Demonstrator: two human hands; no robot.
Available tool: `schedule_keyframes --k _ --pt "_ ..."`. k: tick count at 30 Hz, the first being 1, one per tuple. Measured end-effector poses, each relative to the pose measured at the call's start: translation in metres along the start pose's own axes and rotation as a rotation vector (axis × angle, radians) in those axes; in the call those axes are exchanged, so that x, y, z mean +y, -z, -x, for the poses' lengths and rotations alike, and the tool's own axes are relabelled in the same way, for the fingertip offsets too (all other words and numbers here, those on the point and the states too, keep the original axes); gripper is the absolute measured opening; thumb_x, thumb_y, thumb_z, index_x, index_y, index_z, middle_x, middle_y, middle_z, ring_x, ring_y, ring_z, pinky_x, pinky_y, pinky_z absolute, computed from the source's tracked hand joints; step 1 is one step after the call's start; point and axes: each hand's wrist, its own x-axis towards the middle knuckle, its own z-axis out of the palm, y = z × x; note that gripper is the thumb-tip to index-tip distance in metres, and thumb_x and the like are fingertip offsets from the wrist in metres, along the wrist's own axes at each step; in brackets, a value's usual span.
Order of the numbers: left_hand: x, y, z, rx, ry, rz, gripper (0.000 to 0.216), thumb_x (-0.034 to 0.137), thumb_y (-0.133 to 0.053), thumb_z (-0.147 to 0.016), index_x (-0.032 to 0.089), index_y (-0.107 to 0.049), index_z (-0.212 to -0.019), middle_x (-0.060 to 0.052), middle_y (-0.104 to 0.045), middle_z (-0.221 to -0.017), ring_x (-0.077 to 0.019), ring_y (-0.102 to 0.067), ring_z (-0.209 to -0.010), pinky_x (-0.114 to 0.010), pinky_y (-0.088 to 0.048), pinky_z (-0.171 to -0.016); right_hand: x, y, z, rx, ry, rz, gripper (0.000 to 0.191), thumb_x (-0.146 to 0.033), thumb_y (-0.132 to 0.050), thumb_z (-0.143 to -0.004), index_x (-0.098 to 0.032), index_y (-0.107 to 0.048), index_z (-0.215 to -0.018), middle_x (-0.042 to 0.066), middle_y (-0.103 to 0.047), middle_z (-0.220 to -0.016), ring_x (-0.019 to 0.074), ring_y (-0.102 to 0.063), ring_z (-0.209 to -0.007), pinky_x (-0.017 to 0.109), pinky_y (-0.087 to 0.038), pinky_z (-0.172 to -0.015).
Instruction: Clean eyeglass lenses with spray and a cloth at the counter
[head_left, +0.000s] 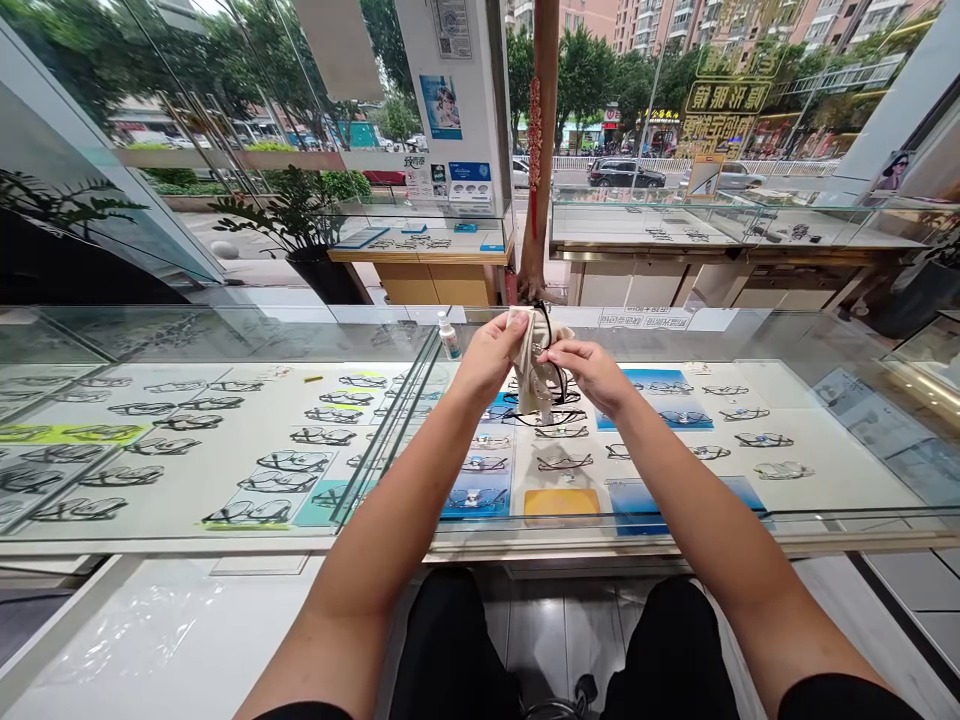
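The dark-framed glasses (559, 383), partly wrapped in a pale cloth (530, 388), were held up above the glass counter (247, 546). The left hand (491, 348) had thumb and fingers pinched on the cloth's upper part; the right hand (591, 370) had thumb and forefinger closed on the middle of the glasses, whether on rim or lens one could not tell. Wiping well seemed to call for a steady hold near the bridge, cloth between skin and lens, and no twist on the arms. A small spray bottle (449, 337) stood left of the hands; display frames (564, 461) lay below.
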Motion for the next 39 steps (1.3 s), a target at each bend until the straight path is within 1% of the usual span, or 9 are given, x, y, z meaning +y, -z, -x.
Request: schedule_keyframes --k 3,7,11,15,21,24,28,34,39 --pt "0.001 -0.002 0.001 0.006 0.016 -0.008 0.058 0.07 -0.096 -0.078 0.017 -0.077 -0.095 -0.001 -0.073 -0.077 -0.0126 -0.061 -0.064 -0.025 -0.046 -0.06 -0.001 0.0 0.0 -0.009 -0.003 0.031 0.038 -0.06 -0.095 -0.074 -0.024 -0.089 -0.083 0.005 -0.08 -0.096 0.0241 -0.065 -0.102 0.039 -0.046 -0.104" --pt "0.003 -0.004 0.002 0.009 0.037 -0.005 0.065 0.071 -0.1 -0.07 0.017 -0.072 -0.093 0.001 -0.072 -0.076 -0.0104 -0.061 -0.063 -0.023 -0.047 -0.06 -0.003 -0.001 0.0 -0.027 0.011 0.05 0.037 -0.059 -0.095 -0.073 -0.023 -0.087 -0.08 0.005 -0.078 -0.092 0.0239 -0.065 -0.099 0.04 -0.047 -0.102" --pt "0.004 -0.006 0.004 0.013 0.06 0.004 0.069 0.065 -0.106 -0.064 0.018 -0.065 -0.094 0.002 -0.074 -0.077 -0.011 -0.065 -0.062 -0.023 -0.05 -0.061 0.0 -0.002 -0.001 -0.021 0.008 0.024 0.036 -0.057 -0.094 -0.073 -0.022 -0.087 -0.079 0.005 -0.077 -0.09 0.0227 -0.064 -0.095 0.041 -0.046 -0.103" --pt "0.004 -0.007 0.005 -0.019 0.071 0.008 0.067 0.056 -0.108 -0.064 0.019 -0.061 -0.096 0.002 -0.075 -0.076 -0.0134 -0.069 -0.061 -0.025 -0.054 -0.062 0.003 -0.003 -0.002 0.007 0.021 0.003 0.03 -0.052 -0.091 -0.074 -0.022 -0.087 -0.077 0.005 -0.077 -0.089 0.0221 -0.063 -0.096 0.039 -0.046 -0.101" --pt "0.001 -0.004 0.002 -0.058 0.047 0.02 0.064 0.042 -0.11 -0.063 0.016 -0.071 -0.107 -0.003 -0.081 -0.088 -0.014 -0.072 -0.07 -0.027 -0.058 -0.074 -0.002 -0.005 0.0 0.057 0.03 -0.033 0.028 -0.049 -0.091 -0.071 -0.022 -0.083 -0.07 0.004 -0.073 -0.085 0.0218 -0.061 -0.093 0.038 -0.046 -0.096" --pt "0.002 -0.001 0.002 -0.087 0.057 0.005 0.06 0.04 -0.109 -0.063 0.014 -0.076 -0.106 -0.006 -0.083 -0.093 -0.0149 -0.073 -0.075 -0.027 -0.058 -0.077 -0.005 -0.006 0.001 0.058 0.01 -0.069 0.03 -0.05 -0.093 -0.068 -0.022 -0.083 -0.071 0.005 -0.072 -0.085 0.0213 -0.06 -0.091 0.037 -0.046 -0.093" --pt "0.003 0.0 0.003 -0.133 0.06 -0.03 0.056 0.036 -0.11 -0.061 0.014 -0.079 -0.103 -0.006 -0.082 -0.089 -0.0174 -0.074 -0.077 -0.029 -0.059 -0.08 -0.008 -0.007 0.003 0.044 -0.033 -0.123 0.037 -0.055 -0.095 -0.066 -0.02 -0.082 -0.072 0.004 -0.07 -0.082 0.02 -0.058 -0.086 0.034 -0.046 -0.083" --pt "0.004 -0.002 0.003 -0.127 -0.037 -0.11 0.053 0.042 -0.109 -0.062 0.014 -0.08 -0.097 -0.006 -0.082 -0.087 -0.0176 -0.072 -0.077 -0.028 -0.058 -0.077 -0.01 -0.007 0.003 0.022 -0.101 -0.175 0.04 -0.054 -0.096 -0.062 -0.02 -0.078 -0.071 0.003 -0.067 -0.075 0.018 -0.056 -0.077 0.031 -0.043 -0.07" --pt "0.011 0.006 0.001 -0.221 0.008 -0.121 0.052 0.051 -0.105 -0.072 0.015 -0.08 -0.1 -0.007 -0.081 -0.091 -0.0178 -0.072 -0.079 -0.027 -0.057 -0.075 -0.009 -0.004 0.002 0.054 -0.107 -0.175 0.036 -0.052 -0.093 -0.062 -0.02 -0.079 -0.07 0.004 -0.066 -0.073 0.0163 -0.051 -0.07 0.031 -0.039 -0.062"
